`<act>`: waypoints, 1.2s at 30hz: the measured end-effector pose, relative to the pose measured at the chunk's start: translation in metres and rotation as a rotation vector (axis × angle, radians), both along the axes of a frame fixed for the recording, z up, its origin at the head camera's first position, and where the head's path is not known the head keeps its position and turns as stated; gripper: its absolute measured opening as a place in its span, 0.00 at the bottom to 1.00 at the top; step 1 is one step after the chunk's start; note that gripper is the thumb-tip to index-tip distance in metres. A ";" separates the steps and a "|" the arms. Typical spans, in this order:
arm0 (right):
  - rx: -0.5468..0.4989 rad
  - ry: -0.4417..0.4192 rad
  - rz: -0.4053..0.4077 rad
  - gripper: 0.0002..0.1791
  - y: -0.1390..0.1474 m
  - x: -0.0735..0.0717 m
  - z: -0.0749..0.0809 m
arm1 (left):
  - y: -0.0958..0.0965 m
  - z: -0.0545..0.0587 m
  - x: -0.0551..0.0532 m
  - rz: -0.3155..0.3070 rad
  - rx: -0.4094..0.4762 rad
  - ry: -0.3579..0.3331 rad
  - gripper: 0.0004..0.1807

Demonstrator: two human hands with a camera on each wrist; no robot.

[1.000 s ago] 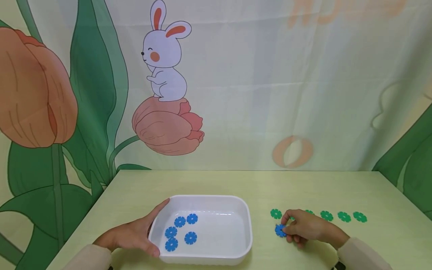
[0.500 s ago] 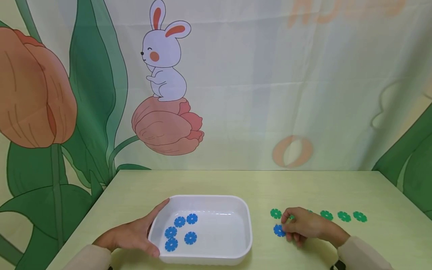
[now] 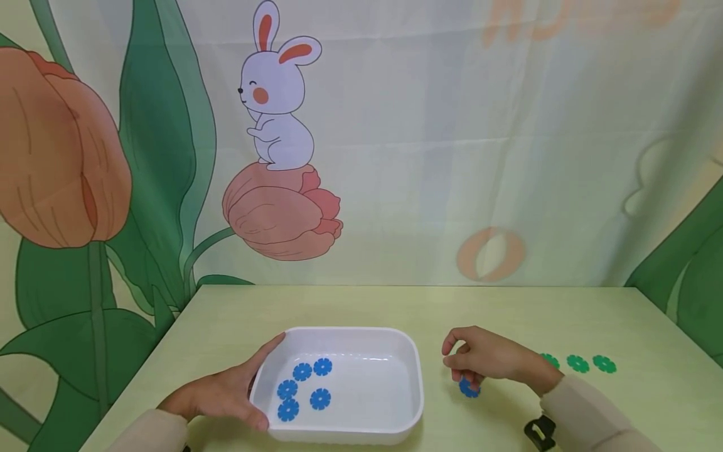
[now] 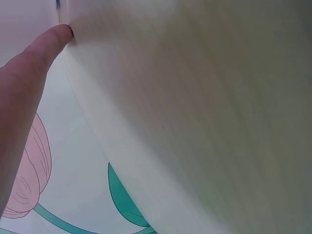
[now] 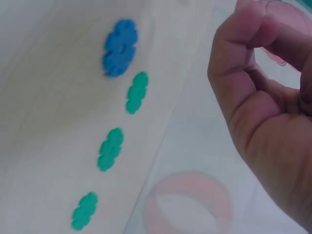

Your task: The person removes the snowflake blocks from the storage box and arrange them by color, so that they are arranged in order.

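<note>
A white plastic tub (image 3: 390, 425) stands on the table with several blue flower-shaped discs (image 3: 320, 398) in its left half. My left hand (image 3: 217, 392) grips the tub's left end, thumb at the near corner and index finger at the far one. One straight finger (image 4: 36, 61) shows in the left wrist view. My right hand (image 3: 488, 355) hovers right of the tub, fingers loosely bent, nothing in them. Beneath it another blue disc (image 3: 470, 388) lies on the table, partly covered. Green flower-shaped discs (image 3: 578, 363) lie in a row; the hand hides some of them.
The pale yellow-green table (image 3: 361, 304) ends at a printed cloth backdrop (image 3: 384, 157) with a rabbit and tulips. In the right wrist view, green discs (image 5: 111, 149) line up beside one blue disc (image 5: 120, 48).
My right hand has let go of the blue disc, risen and moved left toward the tub. The disc stays on the table. My left hand keeps its place on the tub.
</note>
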State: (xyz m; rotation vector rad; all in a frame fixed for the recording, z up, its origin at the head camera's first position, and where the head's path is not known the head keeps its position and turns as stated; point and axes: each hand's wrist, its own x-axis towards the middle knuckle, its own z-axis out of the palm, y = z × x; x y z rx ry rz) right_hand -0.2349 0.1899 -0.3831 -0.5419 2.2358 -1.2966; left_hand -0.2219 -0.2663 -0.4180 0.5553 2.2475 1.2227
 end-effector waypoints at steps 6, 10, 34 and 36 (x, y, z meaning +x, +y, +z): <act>0.012 0.046 0.020 0.08 -0.020 -0.004 0.014 | 0.000 0.001 0.000 -0.004 0.003 -0.001 0.72; 0.037 0.066 0.027 0.07 -0.035 -0.007 0.022 | 0.000 0.002 0.000 -0.003 0.006 0.000 0.72; 0.128 0.043 0.132 0.05 -0.141 -0.013 0.033 | 0.001 -0.001 0.000 0.003 0.030 -0.044 0.69; 0.135 0.039 0.143 0.05 -0.148 -0.012 0.032 | 0.001 -0.001 0.000 0.006 0.030 -0.043 0.69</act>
